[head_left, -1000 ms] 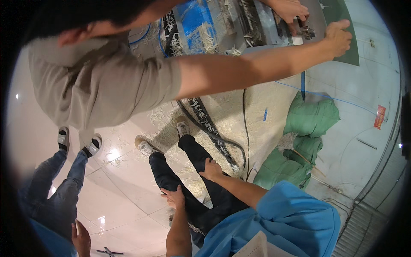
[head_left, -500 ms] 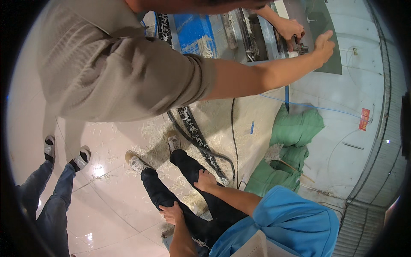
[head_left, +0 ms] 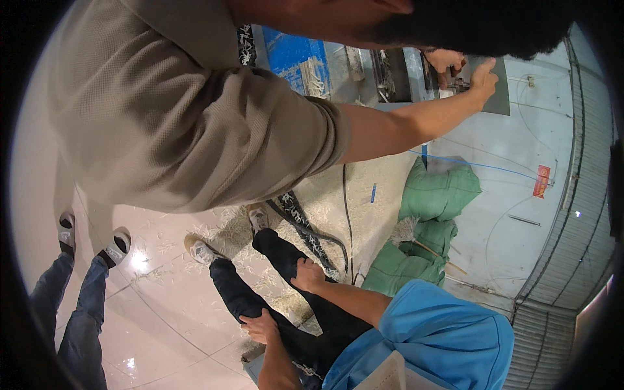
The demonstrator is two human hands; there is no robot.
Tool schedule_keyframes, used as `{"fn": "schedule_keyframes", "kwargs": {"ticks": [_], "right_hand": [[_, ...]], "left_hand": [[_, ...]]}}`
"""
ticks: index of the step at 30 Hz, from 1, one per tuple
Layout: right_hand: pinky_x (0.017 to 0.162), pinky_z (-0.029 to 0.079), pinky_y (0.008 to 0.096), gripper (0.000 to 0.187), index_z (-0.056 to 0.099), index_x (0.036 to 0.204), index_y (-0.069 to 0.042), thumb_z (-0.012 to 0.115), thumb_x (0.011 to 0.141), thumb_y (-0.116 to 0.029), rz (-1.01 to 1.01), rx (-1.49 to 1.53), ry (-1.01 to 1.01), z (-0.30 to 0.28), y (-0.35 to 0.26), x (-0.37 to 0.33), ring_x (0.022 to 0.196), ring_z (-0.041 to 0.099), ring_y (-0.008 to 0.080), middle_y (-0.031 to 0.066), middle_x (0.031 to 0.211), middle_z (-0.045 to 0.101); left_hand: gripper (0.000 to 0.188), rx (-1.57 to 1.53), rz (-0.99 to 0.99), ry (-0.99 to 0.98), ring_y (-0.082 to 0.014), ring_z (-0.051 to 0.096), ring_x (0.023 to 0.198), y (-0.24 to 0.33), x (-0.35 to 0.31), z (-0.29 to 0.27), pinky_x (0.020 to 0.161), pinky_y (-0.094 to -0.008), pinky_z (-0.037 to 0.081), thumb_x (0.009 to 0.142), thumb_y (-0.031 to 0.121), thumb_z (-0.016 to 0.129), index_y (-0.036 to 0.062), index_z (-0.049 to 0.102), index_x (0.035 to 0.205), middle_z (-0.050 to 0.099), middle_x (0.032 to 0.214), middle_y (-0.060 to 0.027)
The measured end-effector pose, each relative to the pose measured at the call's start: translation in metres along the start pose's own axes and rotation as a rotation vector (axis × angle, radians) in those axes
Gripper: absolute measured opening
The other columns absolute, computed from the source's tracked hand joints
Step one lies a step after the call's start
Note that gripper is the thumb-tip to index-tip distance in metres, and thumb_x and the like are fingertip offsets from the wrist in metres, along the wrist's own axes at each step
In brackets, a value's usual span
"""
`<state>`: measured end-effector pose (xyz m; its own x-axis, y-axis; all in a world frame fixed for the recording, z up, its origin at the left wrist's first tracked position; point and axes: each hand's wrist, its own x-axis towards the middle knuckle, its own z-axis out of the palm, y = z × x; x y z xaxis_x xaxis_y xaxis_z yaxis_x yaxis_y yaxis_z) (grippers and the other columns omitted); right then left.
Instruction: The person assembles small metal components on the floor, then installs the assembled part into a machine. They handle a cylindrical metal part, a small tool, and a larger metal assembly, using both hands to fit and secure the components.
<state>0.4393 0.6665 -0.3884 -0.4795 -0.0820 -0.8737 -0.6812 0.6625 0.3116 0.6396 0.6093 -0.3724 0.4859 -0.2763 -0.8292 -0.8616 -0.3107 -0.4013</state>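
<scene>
Left hand (head_left: 260, 327) and right hand (head_left: 307, 274) rest on knees of dark trousers (head_left: 286, 260) near the bottom centre, fingers loosely bent, holding nothing. To the right lie bulging green sacks (head_left: 437, 194); I cannot tell their contents.

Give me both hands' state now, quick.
Left hand: open, resting on left thigh, holding nothing.
Right hand: open, draped over right knee, holding nothing.

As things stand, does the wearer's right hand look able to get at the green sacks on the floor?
Probably yes. The right hand rests on a black trouser leg, holding nothing, and the green sacks lie on that side, with only a black cable on the floor between.
</scene>
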Motion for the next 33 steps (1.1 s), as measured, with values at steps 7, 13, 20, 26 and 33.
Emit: {"fn": "schedule_keyframes", "kwargs": {"ticks": [7,13,20,26,33], "right_hand": [[0.088,0.059,0.045,0.079,0.052,0.129,0.007,0.079,0.078,-0.048,-0.013,0.009,0.057,0.004,0.001,0.002,0.102,0.07,0.0421,0.0301,0.117,0.063],[0.09,0.059,0.0456,0.078,0.051,0.13,0.006,0.079,0.079,-0.045,-0.019,0.046,0.037,0.003,0.002,0.002,0.103,0.069,0.0424,0.0296,0.118,0.062],[0.084,0.061,0.0439,0.085,0.049,0.134,0.009,0.08,0.075,-0.045,-0.016,0.011,0.062,0.007,0.001,0.003,0.098,0.071,0.0393,0.0276,0.113,0.065],[0.088,0.059,0.0455,0.083,0.047,0.135,0.008,0.079,0.079,-0.044,-0.011,0.045,0.012,0.008,0.003,0.002,0.103,0.069,0.0407,0.028,0.118,0.062],[0.094,0.056,0.0475,0.058,0.062,0.127,-0.001,0.07,0.091,-0.046,0.032,0.486,0.112,0.018,0.057,0.023,0.112,0.068,0.0354,0.0205,0.12,0.067]], "left_hand": [[0.084,0.011,-0.006,0.0,-0.0388,0.068,0.106,0.004,-0.001,-0.001,0.089,-0.0497,0.058,0.079,0.042,0.082,0.0099,0.043,0.147,0.056,0.124,-0.0182],[0.083,0.013,-0.011,-0.022,-0.0392,0.069,0.105,0.003,0.001,-0.001,0.089,-0.0507,0.057,0.08,0.041,0.08,0.0098,0.043,0.147,0.056,0.124,-0.0177],[0.082,0.004,-0.013,-0.018,-0.0396,0.069,0.105,0.005,0.0,-0.003,0.091,-0.0506,0.057,0.081,0.041,0.08,0.0102,0.043,0.147,0.056,0.124,-0.0175],[0.083,0.007,0.0,0.001,-0.0405,0.069,0.105,0.002,0.0,-0.001,0.091,-0.0503,0.056,0.081,0.041,0.079,0.011,0.042,0.148,0.056,0.125,-0.018],[0.083,0.017,-0.004,-0.001,-0.0402,0.069,0.104,0.006,0.0,0.002,0.091,-0.05,0.057,0.08,0.039,0.078,0.0109,0.042,0.149,0.056,0.124,-0.0178]]}}
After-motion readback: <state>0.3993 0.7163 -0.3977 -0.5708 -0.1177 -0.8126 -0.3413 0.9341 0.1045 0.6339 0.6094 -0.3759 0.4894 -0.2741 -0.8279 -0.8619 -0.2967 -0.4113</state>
